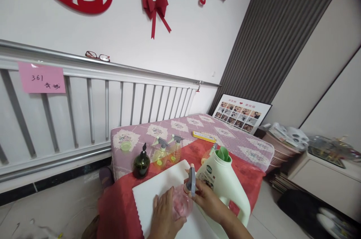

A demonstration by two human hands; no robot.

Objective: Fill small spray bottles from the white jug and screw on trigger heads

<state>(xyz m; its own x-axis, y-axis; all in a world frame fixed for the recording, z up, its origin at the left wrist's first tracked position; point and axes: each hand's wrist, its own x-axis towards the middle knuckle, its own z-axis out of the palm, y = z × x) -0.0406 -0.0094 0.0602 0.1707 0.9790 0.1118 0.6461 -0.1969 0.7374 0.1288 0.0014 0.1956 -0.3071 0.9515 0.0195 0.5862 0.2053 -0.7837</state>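
Note:
A clear pink spray bottle (182,202) with a grey trigger head (191,180) stands over the white board (152,190). My left hand (166,212) is wrapped round the bottle's body from the left. At its neck, my right hand (204,197) has its fingers closed on the grey spray head. Just right of the bottle is a large pale-green jug (225,178) with an open mouth and a green spout inside; my right forearm crosses in front of it. A dark green pump bottle (141,164) and yellowish spray bottles (160,154) stand behind the board.
A red cloth (118,201) lies under the board on a bench with a purple patterned cover (175,123). A pale green cap (126,146) and a yellow box (203,136) rest on the cover. The radiator (132,99) runs behind; a photo board (241,113) leans at the far end.

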